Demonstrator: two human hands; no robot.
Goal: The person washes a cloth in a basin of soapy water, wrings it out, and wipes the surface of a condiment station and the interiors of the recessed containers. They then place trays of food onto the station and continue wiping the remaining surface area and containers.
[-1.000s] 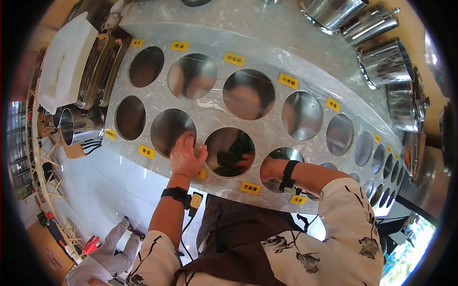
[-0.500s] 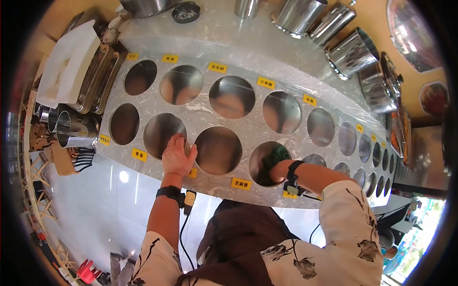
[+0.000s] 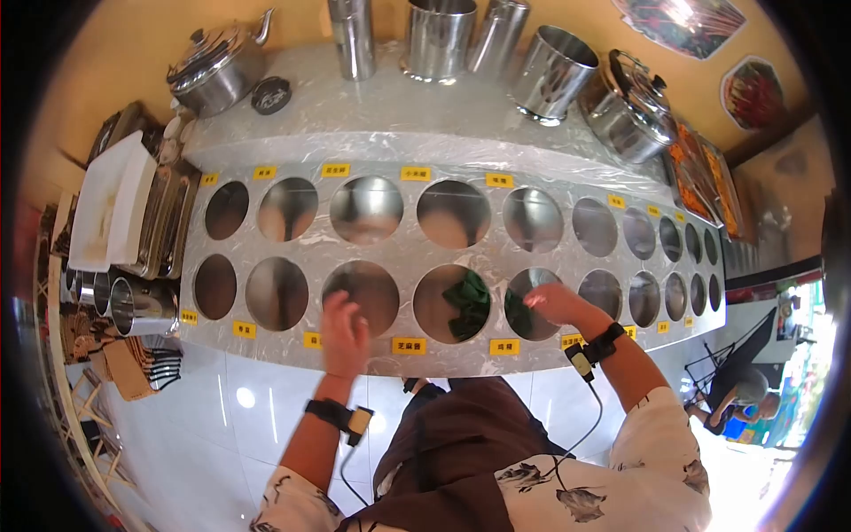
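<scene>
A bunched dark green cloth point(image 3: 467, 306) lies in a round steel-lined well point(image 3: 429, 310) of the front row, between my two hands. My right hand point(image 3: 565, 304) hovers at the neighbouring well point(image 3: 534, 324) to the right, its slightly bent fingers reaching over the opening, holding nothing visible. A green patch shows on the left wall of that well. Over the front rim of a well point(image 3: 363, 284) left of the cloth is my left hand point(image 3: 345, 335), empty, with loosely bent fingers apart. Both wrists carry black straps with small devices and cables.
Two rows of wells with yellow labels point(image 3: 409, 346) run along the grey marbled counter point(image 3: 292, 341). Steel pots point(image 3: 441, 40) and kettles point(image 3: 217, 75) line the back ledge. Trays point(image 3: 168, 217) and a steel canister point(image 3: 142, 306) stand left. A seated person point(image 3: 740, 403) is at right.
My right hand has come out of the well with the green cloth and moved right, leaving cloth there. My left hand has drawn back toward the front edge. The view has shifted.
</scene>
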